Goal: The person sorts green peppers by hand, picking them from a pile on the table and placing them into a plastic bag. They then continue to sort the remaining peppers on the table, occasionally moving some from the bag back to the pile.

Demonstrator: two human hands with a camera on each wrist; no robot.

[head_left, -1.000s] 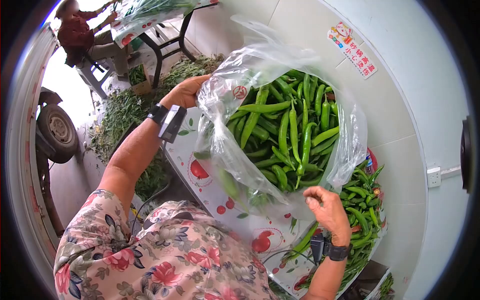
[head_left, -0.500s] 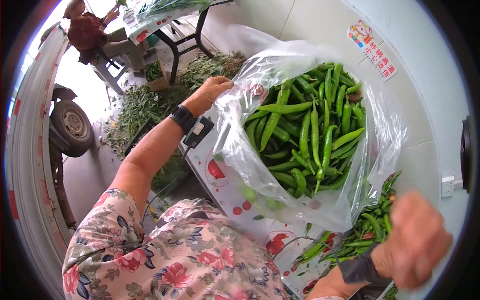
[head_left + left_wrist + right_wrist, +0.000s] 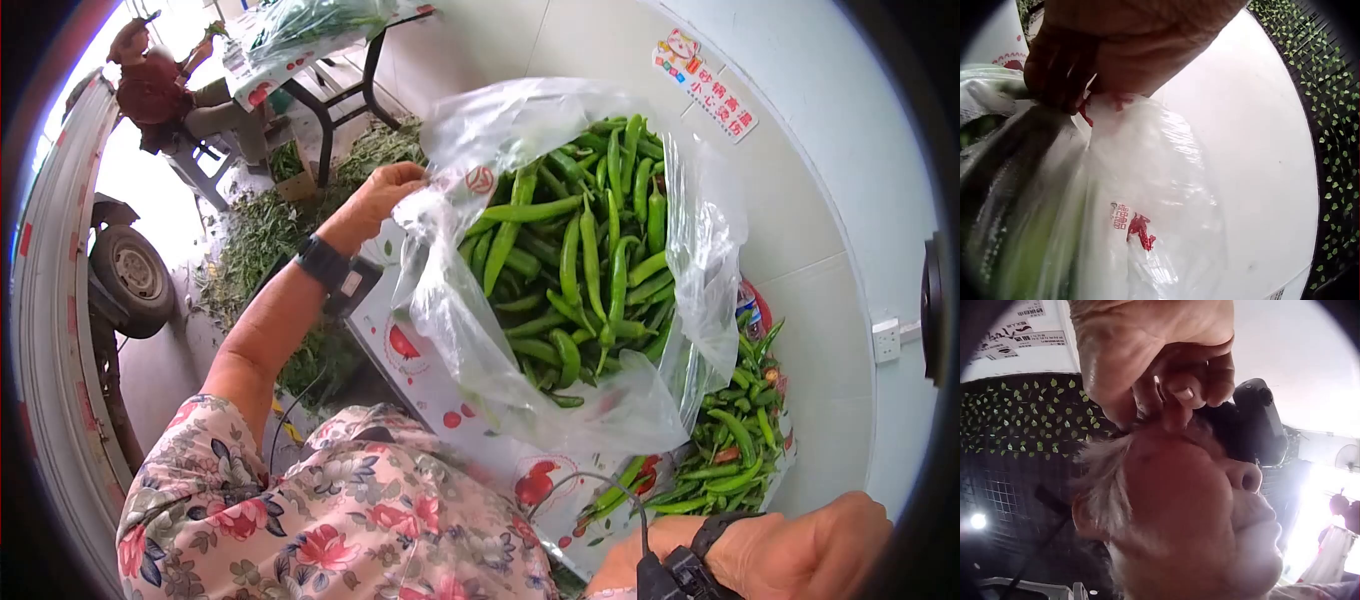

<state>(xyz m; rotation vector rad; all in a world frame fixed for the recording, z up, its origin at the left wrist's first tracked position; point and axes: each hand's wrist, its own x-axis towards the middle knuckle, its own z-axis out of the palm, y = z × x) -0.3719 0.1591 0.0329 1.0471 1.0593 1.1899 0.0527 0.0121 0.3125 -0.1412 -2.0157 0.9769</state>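
Note:
On the table stands a clear plastic bag (image 3: 570, 415), its mouth wide and full of long green chili peppers (image 3: 590, 265). My left hand (image 3: 378, 205) grips the gathered film at the bag's left rim; red print shows on that film in the left wrist view. My right hand (image 3: 815, 550) is away from the bag, at the lower right of the head view. In the right wrist view its curled fingers (image 3: 1182, 384) touch the side of the person's head (image 3: 1172, 506), close to the black head-worn device (image 3: 1260, 419). Nothing shows in that hand.
A heap of smaller green peppers (image 3: 735, 450) lies right of the bag on the patterned tablecloth (image 3: 420, 400). Cut greenery (image 3: 260, 240) covers the floor at left. Another person (image 3: 155, 90) sits by a second table (image 3: 245, 85). A tiled wall (image 3: 800, 330) borders the right.
My right hand has left the bag's front rim and risen toward the head at lower right. My left hand keeps its grip on the bag's left rim.

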